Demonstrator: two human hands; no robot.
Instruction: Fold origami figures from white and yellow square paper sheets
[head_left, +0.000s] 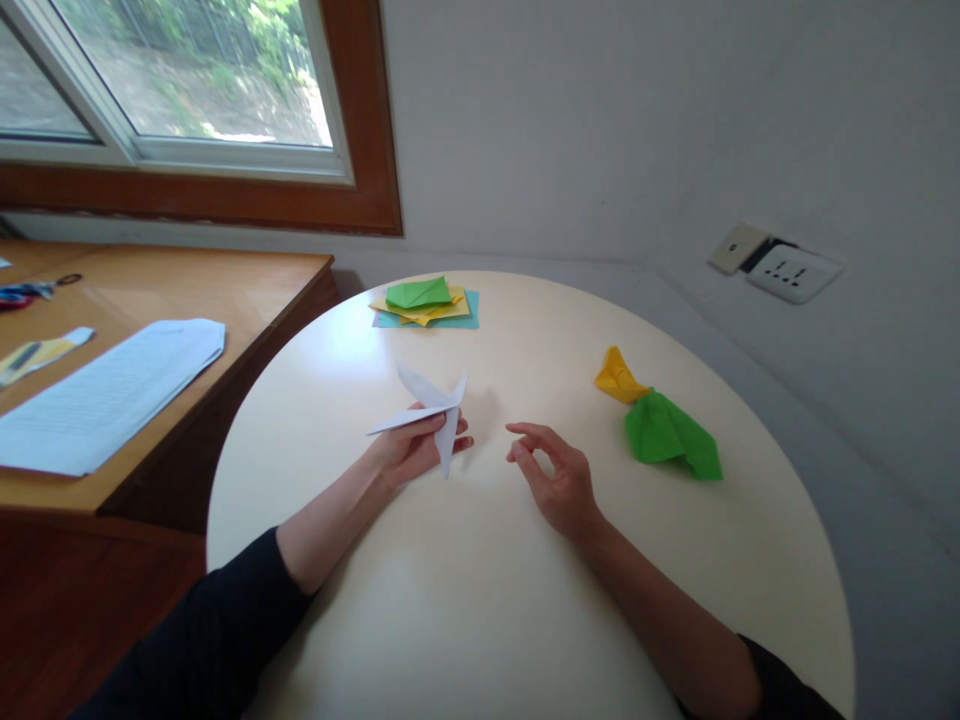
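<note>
Between the left hand's (409,450) pinching fingers (439,425), the white folded paper (431,410); right hand (555,475) loosely open, empty, just beside.

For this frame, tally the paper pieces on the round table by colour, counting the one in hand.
White: 1, the folded paper held in the left hand
Green: 2, one on the stack, one crumpled piece
Yellow: 2, one in the stack, one folded piece
Teal: 1, the bottom sheet
Total: 6
</note>
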